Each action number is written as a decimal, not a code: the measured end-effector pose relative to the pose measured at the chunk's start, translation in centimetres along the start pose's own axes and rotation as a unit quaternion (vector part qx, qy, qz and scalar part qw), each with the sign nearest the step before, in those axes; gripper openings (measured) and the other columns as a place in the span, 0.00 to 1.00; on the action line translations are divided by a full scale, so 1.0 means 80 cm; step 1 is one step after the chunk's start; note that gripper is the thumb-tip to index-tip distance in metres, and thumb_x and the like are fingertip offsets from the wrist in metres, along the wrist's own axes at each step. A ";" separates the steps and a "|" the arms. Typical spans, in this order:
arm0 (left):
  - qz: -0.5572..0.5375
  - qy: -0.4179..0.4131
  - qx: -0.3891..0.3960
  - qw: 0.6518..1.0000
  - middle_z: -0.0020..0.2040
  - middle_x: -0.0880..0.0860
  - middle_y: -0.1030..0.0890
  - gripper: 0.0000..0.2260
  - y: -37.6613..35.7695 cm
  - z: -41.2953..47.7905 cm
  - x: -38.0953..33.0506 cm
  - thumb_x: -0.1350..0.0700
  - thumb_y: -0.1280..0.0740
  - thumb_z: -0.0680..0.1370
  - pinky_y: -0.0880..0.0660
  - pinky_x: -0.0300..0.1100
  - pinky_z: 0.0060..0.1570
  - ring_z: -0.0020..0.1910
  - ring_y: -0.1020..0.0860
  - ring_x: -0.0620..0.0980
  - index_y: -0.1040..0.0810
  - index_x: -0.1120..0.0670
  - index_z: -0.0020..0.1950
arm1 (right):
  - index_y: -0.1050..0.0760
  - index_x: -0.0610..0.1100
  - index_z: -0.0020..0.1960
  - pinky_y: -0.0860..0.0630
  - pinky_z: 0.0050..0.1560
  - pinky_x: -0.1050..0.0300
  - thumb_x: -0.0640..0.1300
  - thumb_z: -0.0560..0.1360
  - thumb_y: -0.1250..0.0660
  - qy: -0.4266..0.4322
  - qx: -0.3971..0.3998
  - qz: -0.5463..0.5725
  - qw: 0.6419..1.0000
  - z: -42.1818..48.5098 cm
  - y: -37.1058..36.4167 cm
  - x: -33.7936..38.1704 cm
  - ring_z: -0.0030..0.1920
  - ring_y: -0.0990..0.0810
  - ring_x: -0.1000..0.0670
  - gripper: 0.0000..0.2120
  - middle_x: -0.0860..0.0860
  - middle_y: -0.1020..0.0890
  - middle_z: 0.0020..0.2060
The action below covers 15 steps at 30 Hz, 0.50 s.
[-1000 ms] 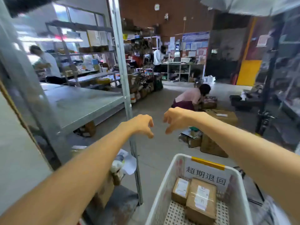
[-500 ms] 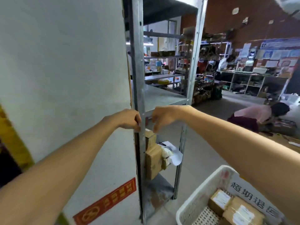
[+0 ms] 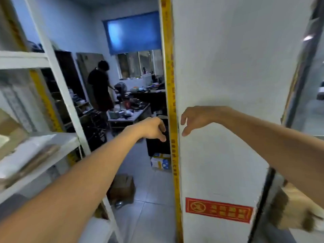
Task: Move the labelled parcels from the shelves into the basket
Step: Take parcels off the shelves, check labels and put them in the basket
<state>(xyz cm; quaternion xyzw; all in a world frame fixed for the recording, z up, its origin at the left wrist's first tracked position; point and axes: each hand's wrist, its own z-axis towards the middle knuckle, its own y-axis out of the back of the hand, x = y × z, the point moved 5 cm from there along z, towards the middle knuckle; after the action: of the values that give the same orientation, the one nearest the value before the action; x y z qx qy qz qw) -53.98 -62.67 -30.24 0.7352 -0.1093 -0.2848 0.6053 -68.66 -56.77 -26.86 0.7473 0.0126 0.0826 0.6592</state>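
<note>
Head view, parcels (image 3: 33,156) on shelf (image 3: 67,139), well left of curled fingers (image 3: 162,136)

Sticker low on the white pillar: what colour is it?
The sticker on the white pillar is red with gold print, seen in the head view.

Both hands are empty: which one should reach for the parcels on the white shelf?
Left, probably. The left hand hangs open nearer the shelf; the right hand is beyond the yellow strip, before the white wall.
</note>
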 end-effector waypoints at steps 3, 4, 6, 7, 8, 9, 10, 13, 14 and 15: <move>-0.004 0.096 -0.010 0.995 0.57 0.54 0.21 0.16 0.018 -0.079 0.076 0.52 0.26 0.73 0.26 0.48 0.52 0.54 0.23 0.54 0.22 0.55 0.59 | 0.26 0.35 0.64 0.26 0.57 0.49 0.54 0.74 0.29 0.099 0.017 0.006 0.995 0.032 0.001 0.089 0.60 0.25 0.37 0.28 0.37 0.23 0.60; -0.005 0.125 -0.023 0.992 0.57 0.54 0.22 0.17 0.026 -0.109 0.098 0.52 0.27 0.73 0.27 0.46 0.50 0.55 0.23 0.54 0.23 0.55 0.60 | 0.26 0.34 0.63 0.24 0.52 0.50 0.55 0.73 0.28 0.128 0.023 0.002 0.991 0.040 -0.001 0.120 0.58 0.24 0.35 0.29 0.36 0.22 0.59; -0.004 0.174 -0.051 0.983 0.58 0.53 0.23 0.18 0.043 -0.173 0.134 0.52 0.28 0.74 0.29 0.43 0.47 0.55 0.24 0.53 0.23 0.56 0.61 | 0.26 0.33 0.63 0.28 0.42 0.53 0.55 0.72 0.27 0.185 0.037 -0.009 0.982 0.048 -0.010 0.189 0.52 0.23 0.34 0.30 0.35 0.22 0.56; -0.004 0.197 -0.062 0.978 0.58 0.51 0.23 0.18 0.052 -0.206 0.150 0.52 0.28 0.74 0.29 0.42 0.47 0.55 0.24 0.52 0.24 0.55 0.62 | 0.26 0.33 0.62 0.31 0.40 0.54 0.55 0.72 0.27 0.214 0.039 -0.013 0.976 0.047 -0.014 0.226 0.47 0.23 0.35 0.29 0.35 0.21 0.55; 0.000 0.218 -0.073 0.973 0.58 0.50 0.25 0.17 0.060 -0.239 0.166 0.52 0.28 0.75 0.30 0.41 0.47 0.54 0.25 0.51 0.24 0.54 0.61 | 0.26 0.34 0.62 0.32 0.39 0.55 0.54 0.72 0.27 0.243 0.034 -0.013 0.969 0.045 -0.016 0.262 0.42 0.24 0.40 0.29 0.37 0.20 0.52; 0.009 0.240 -0.083 0.967 0.58 0.50 0.25 0.16 0.067 -0.273 0.181 0.52 0.28 0.74 0.30 0.40 0.46 0.53 0.26 0.50 0.24 0.54 0.60 | 0.25 0.36 0.62 0.31 0.39 0.56 0.54 0.72 0.27 0.271 0.026 -0.012 0.962 0.040 -0.017 0.298 0.41 0.25 0.46 0.27 0.42 0.19 0.48; 0.018 0.264 -0.095 0.960 0.57 0.49 0.26 0.15 0.074 -0.309 0.195 0.51 0.27 0.74 0.30 0.40 0.46 0.52 0.27 0.49 0.23 0.52 0.58 | 0.25 0.39 0.63 0.29 0.41 0.57 0.54 0.72 0.27 0.299 0.022 -0.010 0.954 0.033 -0.018 0.334 0.42 0.26 0.50 0.26 0.48 0.20 0.46; 0.036 0.343 -0.127 0.930 0.54 0.49 0.22 0.16 0.096 -0.413 0.226 0.48 0.25 0.70 0.25 0.46 0.53 0.52 0.24 0.50 0.22 0.51 0.55 | 0.27 0.43 0.66 0.26 0.49 0.57 0.54 0.73 0.28 0.358 0.034 -0.029 0.933 0.006 -0.020 0.426 0.47 0.25 0.52 0.26 0.53 0.24 0.54; 0.044 0.359 -0.136 0.922 0.54 0.50 0.21 0.17 0.103 -0.446 0.231 0.48 0.25 0.69 0.24 0.46 0.52 0.51 0.23 0.51 0.22 0.52 0.54 | 0.27 0.43 0.67 0.26 0.52 0.56 0.54 0.73 0.28 0.371 0.033 -0.034 0.927 -0.002 -0.018 0.453 0.50 0.25 0.51 0.27 0.52 0.25 0.56; 0.049 0.373 -0.146 0.915 0.53 0.50 0.20 0.15 0.111 -0.476 0.235 0.49 0.26 0.70 0.24 0.44 0.49 0.50 0.22 0.50 0.21 0.52 0.54 | 0.27 0.44 0.67 0.26 0.54 0.55 0.54 0.72 0.27 0.385 0.029 -0.034 0.922 -0.010 -0.015 0.478 0.53 0.25 0.50 0.27 0.51 0.25 0.59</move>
<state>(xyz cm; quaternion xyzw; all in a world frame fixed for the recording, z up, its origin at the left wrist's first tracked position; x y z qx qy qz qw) -16.03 -42.79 -23.20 0.6853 0.1315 0.0271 0.7158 -30.98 -50.91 -23.83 0.6760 0.2927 0.3409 0.5841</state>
